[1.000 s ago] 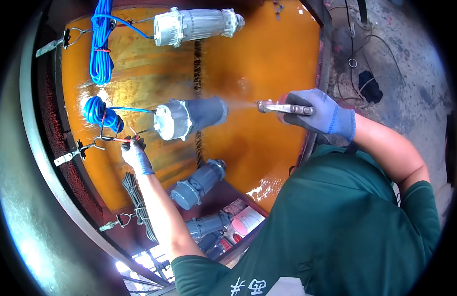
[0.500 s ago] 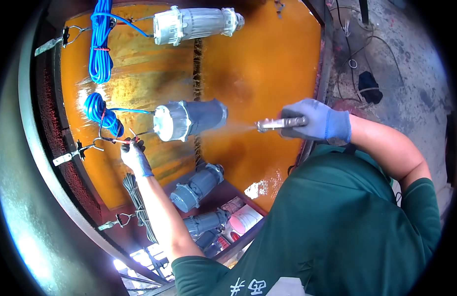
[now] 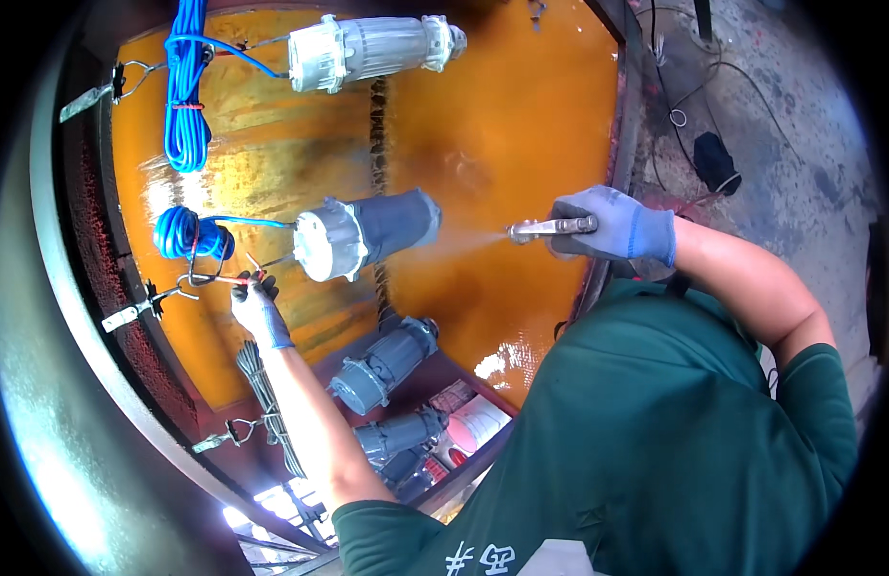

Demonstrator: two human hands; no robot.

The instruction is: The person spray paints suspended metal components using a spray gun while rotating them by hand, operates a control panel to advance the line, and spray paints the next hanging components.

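Note:
A spray gun (image 3: pixel 552 228) is in my gloved right hand (image 3: pixel 612 226), fingers wrapped round it, and a fine mist leaves its nozzle leftward. The mist meets a hanging cylindrical motor (image 3: pixel 396 228), dark grey along its body and still pale silver at its left end (image 3: pixel 322 244). My gloved left hand (image 3: pixel 256 305) is closed on a thin reddish metal hook (image 3: pixel 235 279) left of the motor. Just above that hand hangs a coiled blue cable (image 3: pixel 183 233), joined to the motor by one strand.
Above hangs a silver motor (image 3: pixel 372 52) with its blue cable bundle (image 3: pixel 186 106). Grey motors (image 3: pixel 385 365) hang below, near a grey cable bundle (image 3: pixel 262 398). An orange-coated panel (image 3: pixel 502 125) stands behind. Clips (image 3: pixel 128 315) line the curved metal rail at left. Hoses (image 3: pixel 660 115) lie on the floor at right.
The blue coil has turned, and the motor has rotated a little on its hook. My right hand has moved slightly upward with the spray gun. Mist shows in both frames.

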